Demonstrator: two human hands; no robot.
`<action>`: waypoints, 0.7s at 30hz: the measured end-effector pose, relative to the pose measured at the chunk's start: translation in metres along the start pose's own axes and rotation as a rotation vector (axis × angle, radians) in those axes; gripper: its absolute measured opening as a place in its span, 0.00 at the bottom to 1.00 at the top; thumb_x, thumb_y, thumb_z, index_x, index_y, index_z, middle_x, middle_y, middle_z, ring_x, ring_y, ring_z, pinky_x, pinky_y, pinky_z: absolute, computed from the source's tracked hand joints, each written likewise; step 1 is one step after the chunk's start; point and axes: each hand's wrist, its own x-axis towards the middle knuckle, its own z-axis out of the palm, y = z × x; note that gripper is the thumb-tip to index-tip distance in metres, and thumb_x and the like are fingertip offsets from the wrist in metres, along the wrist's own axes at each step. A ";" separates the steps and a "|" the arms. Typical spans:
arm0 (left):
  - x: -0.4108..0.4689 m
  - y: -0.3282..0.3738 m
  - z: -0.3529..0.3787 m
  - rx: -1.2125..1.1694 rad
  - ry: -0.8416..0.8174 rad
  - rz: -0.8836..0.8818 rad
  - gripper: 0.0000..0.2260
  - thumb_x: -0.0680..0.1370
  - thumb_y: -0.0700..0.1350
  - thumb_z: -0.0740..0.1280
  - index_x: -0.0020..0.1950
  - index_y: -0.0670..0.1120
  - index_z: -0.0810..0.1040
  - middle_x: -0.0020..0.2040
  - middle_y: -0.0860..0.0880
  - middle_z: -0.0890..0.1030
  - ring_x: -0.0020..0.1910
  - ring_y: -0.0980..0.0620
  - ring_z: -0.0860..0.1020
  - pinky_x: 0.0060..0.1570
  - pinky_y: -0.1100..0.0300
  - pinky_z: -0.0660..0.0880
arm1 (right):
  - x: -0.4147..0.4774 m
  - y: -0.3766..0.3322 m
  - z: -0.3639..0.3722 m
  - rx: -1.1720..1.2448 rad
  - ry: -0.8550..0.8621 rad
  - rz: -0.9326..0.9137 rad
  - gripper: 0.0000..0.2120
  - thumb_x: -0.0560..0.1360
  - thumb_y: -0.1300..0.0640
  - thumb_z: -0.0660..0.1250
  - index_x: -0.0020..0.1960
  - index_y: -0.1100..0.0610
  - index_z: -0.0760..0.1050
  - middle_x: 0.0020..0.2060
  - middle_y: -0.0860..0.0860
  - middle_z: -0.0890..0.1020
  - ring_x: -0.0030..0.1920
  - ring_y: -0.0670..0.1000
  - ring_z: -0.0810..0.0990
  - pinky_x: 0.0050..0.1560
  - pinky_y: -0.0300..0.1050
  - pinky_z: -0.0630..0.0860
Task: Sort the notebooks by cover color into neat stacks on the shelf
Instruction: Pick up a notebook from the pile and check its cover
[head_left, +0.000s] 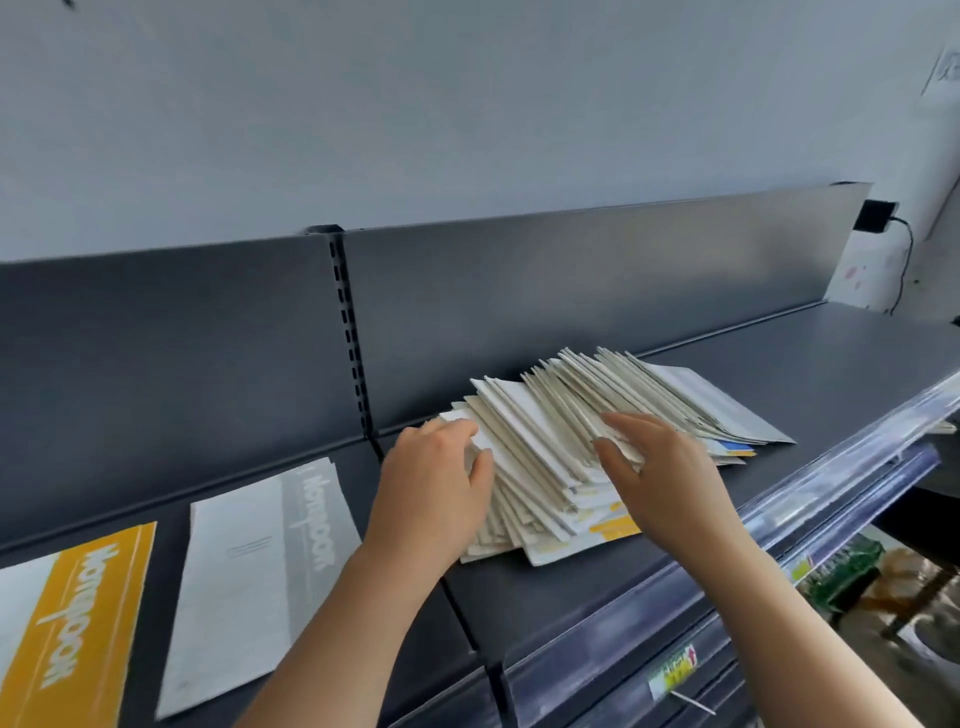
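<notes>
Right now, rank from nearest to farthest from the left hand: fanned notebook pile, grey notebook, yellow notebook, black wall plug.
1. Fanned notebook pile, touching
2. Grey notebook, left
3. Yellow notebook, far left
4. Black wall plug, far right

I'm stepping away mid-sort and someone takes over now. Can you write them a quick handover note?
Left hand grips the left edge of the fanned pile; right hand rests flat on it.
Done: a yellow notebook and a grey notebook lie apart on the shelf, left of the pile.
Left: the whole pile, yellow and blue covers showing at its edges, unsorted.
</notes>
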 end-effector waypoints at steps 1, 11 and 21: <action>0.007 0.006 0.008 0.001 -0.004 0.006 0.12 0.80 0.48 0.60 0.59 0.45 0.77 0.52 0.51 0.78 0.55 0.50 0.72 0.55 0.54 0.72 | 0.009 0.010 -0.002 0.006 -0.002 0.004 0.17 0.77 0.52 0.63 0.65 0.54 0.74 0.63 0.46 0.77 0.57 0.48 0.78 0.53 0.35 0.66; 0.076 0.085 0.112 -0.048 0.065 -0.024 0.13 0.79 0.47 0.59 0.61 0.49 0.78 0.49 0.53 0.79 0.54 0.52 0.73 0.54 0.58 0.73 | 0.116 0.167 -0.030 -0.052 -0.108 0.101 0.16 0.79 0.53 0.60 0.65 0.54 0.74 0.64 0.49 0.76 0.57 0.54 0.77 0.58 0.44 0.69; 0.112 0.151 0.181 -0.092 0.009 -0.232 0.15 0.78 0.53 0.62 0.46 0.42 0.80 0.41 0.46 0.82 0.38 0.52 0.78 0.43 0.50 0.78 | 0.150 0.243 -0.027 0.064 -0.469 -0.050 0.14 0.79 0.55 0.58 0.60 0.53 0.77 0.59 0.44 0.78 0.60 0.49 0.75 0.57 0.39 0.68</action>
